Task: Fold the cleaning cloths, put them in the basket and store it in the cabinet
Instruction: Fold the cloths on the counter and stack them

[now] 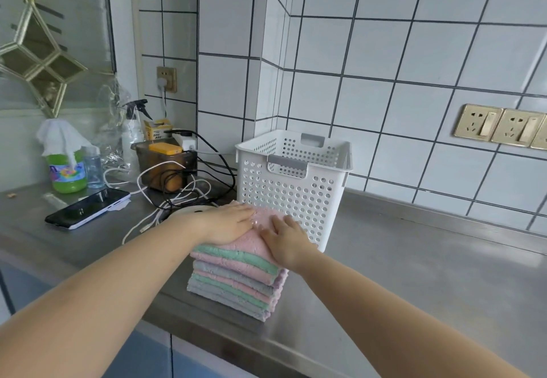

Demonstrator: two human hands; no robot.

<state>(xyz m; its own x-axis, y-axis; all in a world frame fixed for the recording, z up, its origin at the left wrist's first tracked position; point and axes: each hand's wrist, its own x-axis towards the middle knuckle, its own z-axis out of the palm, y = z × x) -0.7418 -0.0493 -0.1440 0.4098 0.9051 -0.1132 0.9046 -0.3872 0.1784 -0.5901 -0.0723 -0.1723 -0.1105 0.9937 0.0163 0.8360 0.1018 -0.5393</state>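
A stack of folded cleaning cloths [236,277] in pink, green and grey lies on the steel counter, close to its front edge. My left hand [228,224] lies flat on the top pink cloth with straight fingers. My right hand [285,240] presses flat on the same cloth, at its right side. Right behind the stack stands a white perforated plastic basket [293,188] with grey handles; its inside looks empty from here.
A tangle of cables [177,188], a phone [87,207], a green wipes tub [68,170], a spray bottle [133,129] and a brown box [165,161] crowd the counter's left. The steel counter [429,265] stretches bare to the right. Wall sockets [500,126] sit on the tiles.
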